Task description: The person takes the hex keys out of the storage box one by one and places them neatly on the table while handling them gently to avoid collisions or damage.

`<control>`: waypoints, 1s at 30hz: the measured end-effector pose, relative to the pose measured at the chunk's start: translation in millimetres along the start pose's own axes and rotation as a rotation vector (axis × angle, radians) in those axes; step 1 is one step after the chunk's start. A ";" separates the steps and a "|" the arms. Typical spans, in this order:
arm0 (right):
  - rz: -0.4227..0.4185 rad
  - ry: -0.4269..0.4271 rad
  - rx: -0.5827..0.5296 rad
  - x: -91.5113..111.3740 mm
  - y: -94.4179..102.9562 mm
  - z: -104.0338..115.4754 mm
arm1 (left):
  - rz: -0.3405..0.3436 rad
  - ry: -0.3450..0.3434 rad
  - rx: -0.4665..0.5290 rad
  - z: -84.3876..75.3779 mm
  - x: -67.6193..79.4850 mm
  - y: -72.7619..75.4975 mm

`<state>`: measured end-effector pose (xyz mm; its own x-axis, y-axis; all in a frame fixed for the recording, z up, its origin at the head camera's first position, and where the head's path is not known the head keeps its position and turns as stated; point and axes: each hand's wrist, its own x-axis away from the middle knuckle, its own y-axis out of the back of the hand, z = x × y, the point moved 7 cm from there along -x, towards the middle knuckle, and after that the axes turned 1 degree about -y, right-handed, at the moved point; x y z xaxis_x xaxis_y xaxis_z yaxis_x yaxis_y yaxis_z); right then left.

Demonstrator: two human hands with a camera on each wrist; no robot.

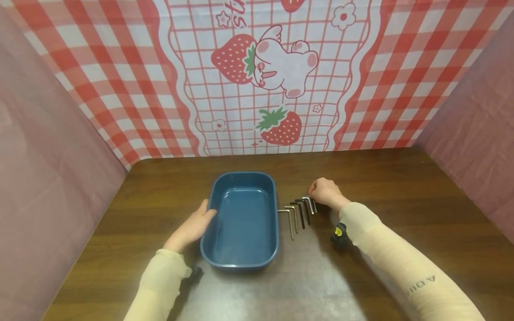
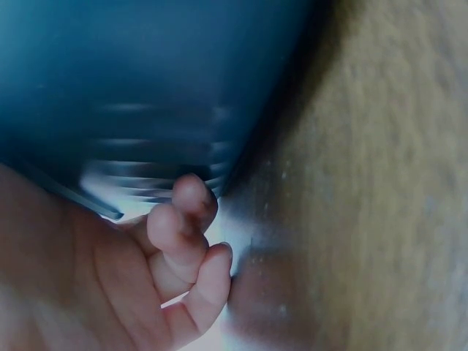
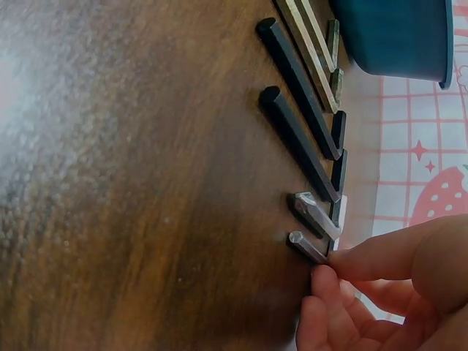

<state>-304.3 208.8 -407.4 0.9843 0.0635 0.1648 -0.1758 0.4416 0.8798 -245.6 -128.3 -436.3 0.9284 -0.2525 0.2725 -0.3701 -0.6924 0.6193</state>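
A deep blue plastic tub (image 1: 241, 223) with rounded corners stands on the table. My left hand (image 1: 194, 226) holds its left side, the thumb over the rim and the other fingers (image 2: 175, 241) low along the outer wall. To the right of the tub, several L-shaped hex keys (image 1: 297, 218) lie in a slanting row, longest nearest the tub. Some are brassy, some black, and the short ones silver. At the far right end, my right hand (image 1: 326, 192) pinches the smallest silver hex key (image 3: 307, 247) by its bend, between thumb and forefinger, with its long arm against the tabletop.
The dark brown wooden table (image 1: 361, 285) reaches back to a red-and-white checked cloth (image 1: 124, 76) with strawberry prints. Pink cloth hangs at the left and right sides. A dark wrist camera (image 1: 339, 235) sits under my right sleeve, close over the table.
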 end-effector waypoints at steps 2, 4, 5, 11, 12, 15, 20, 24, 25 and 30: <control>-0.005 0.005 0.004 -0.4 -0.4 0.3 | -0.001 -0.001 0.002 -0.1 0.2 0.1; -0.010 0.006 0.005 -0.5 -0.2 0.8 | -0.004 -0.005 0.007 -0.3 0.2 0.4; -0.013 0.005 0.007 -0.6 0.0 0.9 | -0.006 -0.007 0.008 -0.3 -0.1 0.5; -0.004 0.001 -0.001 -0.9 -0.1 1.0 | -0.011 -0.014 0.004 0.1 -0.6 0.9; -0.005 0.003 -0.003 -1.0 -0.2 0.8 | -0.011 -0.013 0.005 0.1 -0.5 1.0; -0.008 0.002 -0.014 -1.2 0.0 -0.1 | -0.014 -0.012 0.007 0.0 0.1 1.6; -0.017 -0.007 -0.025 0.5 1.5 -2.3 | -0.014 -0.009 0.010 1.1 1.1 2.7; -0.015 -0.013 -0.037 2.9 2.5 -3.6 | -0.014 0.000 0.007 3.4 1.5 4.0; -0.011 -0.011 -0.039 3.3 2.6 -3.5 | -0.018 -0.001 0.003 3.9 1.6 4.7; -0.004 -0.018 -0.055 4.8 3.0 -4.2 | -0.086 -0.036 -0.070 1.5 3.4 11.0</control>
<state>-300.0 214.2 -405.9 0.9844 0.0460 0.1699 -0.1704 0.4901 0.8549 -246.4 -137.8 -429.7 0.9571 -0.2188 0.1901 -0.2888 -0.6637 0.6900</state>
